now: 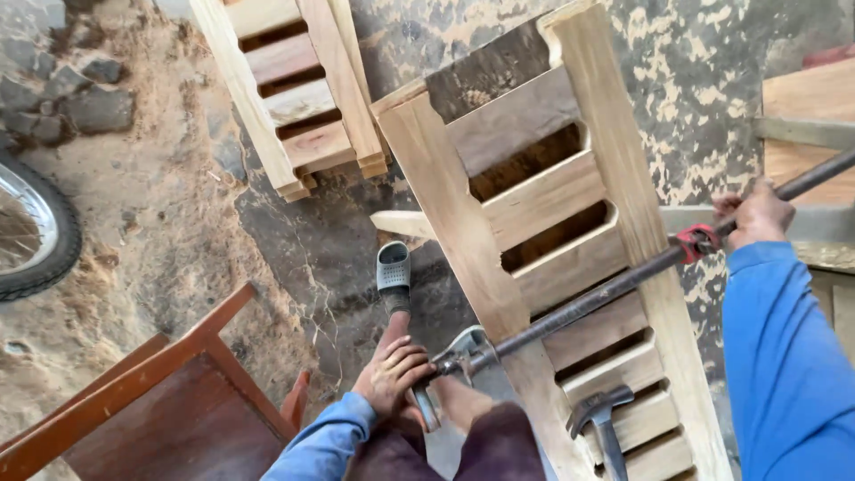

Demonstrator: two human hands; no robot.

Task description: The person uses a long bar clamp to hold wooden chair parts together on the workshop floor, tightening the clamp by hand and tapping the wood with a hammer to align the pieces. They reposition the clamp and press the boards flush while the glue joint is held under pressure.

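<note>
A pale wooden louvred frame (pixel 570 214) lies slanted in front of me, with slats between two long side rails. A long dark steel bar clamp (pixel 588 303) crosses it from lower left to upper right. My left hand (pixel 392 370) grips the clamp's metal jaw end (pixel 450 365) against the frame's left rail. My right hand (pixel 755 214) is closed around the bar beside its red sliding jaw (pixel 695 240) at the frame's right rail. A hammer (pixel 598 417) rests on the lower slats. My foot in a grey sandal (pixel 393 276) stands left of the frame.
A second louvred frame (pixel 294 89) lies at the top left. A red-brown wooden chair (pixel 169 401) sits at the lower left, and a wheel's tyre (pixel 44 240) shows at the left edge. Stones and sawdust cover the cracked ground. Boards (pixel 806 116) lie at the right.
</note>
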